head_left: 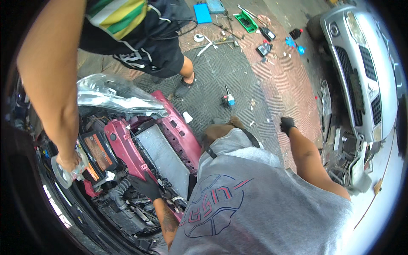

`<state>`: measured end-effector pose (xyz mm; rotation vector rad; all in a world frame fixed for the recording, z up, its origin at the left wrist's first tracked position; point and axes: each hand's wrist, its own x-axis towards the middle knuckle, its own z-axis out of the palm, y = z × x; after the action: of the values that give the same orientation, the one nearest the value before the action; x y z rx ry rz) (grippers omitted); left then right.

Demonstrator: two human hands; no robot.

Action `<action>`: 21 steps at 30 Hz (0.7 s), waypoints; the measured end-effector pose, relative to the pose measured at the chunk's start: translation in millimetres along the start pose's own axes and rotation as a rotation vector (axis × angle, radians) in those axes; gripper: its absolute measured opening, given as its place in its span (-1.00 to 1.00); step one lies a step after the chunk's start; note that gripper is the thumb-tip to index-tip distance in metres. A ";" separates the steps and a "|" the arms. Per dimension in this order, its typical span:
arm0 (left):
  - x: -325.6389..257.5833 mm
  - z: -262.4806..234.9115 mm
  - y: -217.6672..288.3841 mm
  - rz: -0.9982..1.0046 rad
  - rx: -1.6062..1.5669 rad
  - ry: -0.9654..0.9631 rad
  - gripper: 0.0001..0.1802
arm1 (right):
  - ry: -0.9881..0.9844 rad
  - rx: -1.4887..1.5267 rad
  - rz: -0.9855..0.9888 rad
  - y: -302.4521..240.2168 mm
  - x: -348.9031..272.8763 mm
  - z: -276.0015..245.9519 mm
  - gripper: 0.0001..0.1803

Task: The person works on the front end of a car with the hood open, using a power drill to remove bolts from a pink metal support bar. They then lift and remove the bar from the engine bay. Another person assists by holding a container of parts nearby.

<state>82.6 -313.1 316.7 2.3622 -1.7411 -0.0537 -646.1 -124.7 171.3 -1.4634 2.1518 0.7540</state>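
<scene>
My left hand (pixel 146 187), in a black glove, rests palm down on the inner side of the pink-red crossbar (pixel 127 148) in a car's opened front end, fingers apart. Beside it are the flat grey radiator (pixel 163 157) and the ribbed air hose (pixel 119 191). My right hand (pixel 287 124), also black-gloved, is out to the right above the mat, its fingers curled in. Whatever they may hold is too small to make out. Across the bay, a co-worker's bare hand (pixel 70 162) grips a rounded, clear-grey piece (pixel 63 176) near the battery (pixel 97 148).
A clear headlight (pixel 121 95) sits at the bay's far corner, near the co-worker's leg (pixel 185 70). On the mat lies a blue-and-black tool with a long shaft (pixel 229 100). Wrenches (pixel 206 46), a green case (pixel 246 21) and bottles (pixel 264 49) are farther off. A silver car (pixel 361 72) stands right.
</scene>
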 end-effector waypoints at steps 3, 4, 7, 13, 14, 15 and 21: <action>-8.6 11.9 -21.5 0.010 0.051 0.007 0.00 | -0.461 0.662 0.300 35.9 -50.2 57.1 -0.78; -8.6 8.5 -20.6 0.014 0.070 -0.005 0.00 | -0.424 1.290 0.801 34.2 -61.7 66.0 -0.76; -13.3 -0.3 3.7 0.028 0.083 0.088 -0.05 | -0.392 1.342 0.692 -15.8 -62.6 50.6 -0.76; -66.6 23.1 164.4 0.207 -0.118 0.132 -0.30 | -0.324 1.074 -0.049 -117.6 110.3 148.7 0.21; -83.3 53.0 197.6 0.196 -0.216 0.088 -0.31 | -0.330 0.948 -0.053 -143.2 151.4 137.7 0.34; -97.8 86.2 216.6 0.305 -0.188 -0.018 -0.32 | -0.136 0.924 -0.042 -165.9 197.3 151.4 0.38; -155.1 322.3 321.8 0.369 -0.712 -0.478 -0.47 | 0.044 1.057 0.299 -232.5 356.7 146.0 0.22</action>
<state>-315.8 -303.2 47.2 1.5656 -1.8852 -1.0572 -547.4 -349.1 -206.1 -0.6026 2.2274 -0.3513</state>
